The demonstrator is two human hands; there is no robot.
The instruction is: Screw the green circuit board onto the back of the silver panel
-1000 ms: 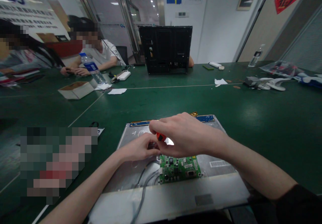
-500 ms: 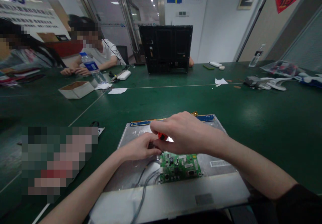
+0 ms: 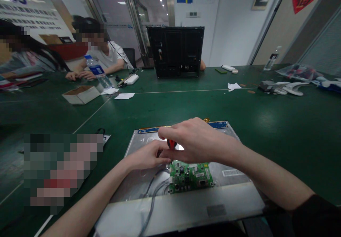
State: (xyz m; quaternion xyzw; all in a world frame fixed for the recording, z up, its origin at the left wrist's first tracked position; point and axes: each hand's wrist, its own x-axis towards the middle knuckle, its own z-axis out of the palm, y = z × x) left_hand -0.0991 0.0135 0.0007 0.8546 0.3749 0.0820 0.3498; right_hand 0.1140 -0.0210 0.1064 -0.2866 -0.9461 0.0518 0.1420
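Observation:
My right hand (image 3: 195, 141) is closed on a screwdriver (image 3: 172, 144) with a red and black handle, held above the upper left corner of a green circuit board (image 3: 190, 176). Its shaft and tip are mostly hidden by my fingers. Right beside it, my left hand (image 3: 149, 155) has its fingers pinched together at that same corner; what they hold, if anything, is hidden. The board lies on the back of a silver display panel (image 3: 181, 203). Grey cables (image 3: 152, 205) run from its left side toward me. A blue strip board (image 3: 218, 124) lines the panel's far edge.
A pixelated sheet (image 3: 66, 169) lies left of the panel. Farther off are an open box (image 3: 81, 95), a water bottle (image 3: 98, 71), a black monitor housing (image 3: 177, 52) standing upright, and grey-white parts (image 3: 282, 87) at right. Two people sit at the far left.
The fingers of my right hand have shifted slightly around the screwdriver, and more of its handle shows. The left hand, circuit board and panel have stayed in place.

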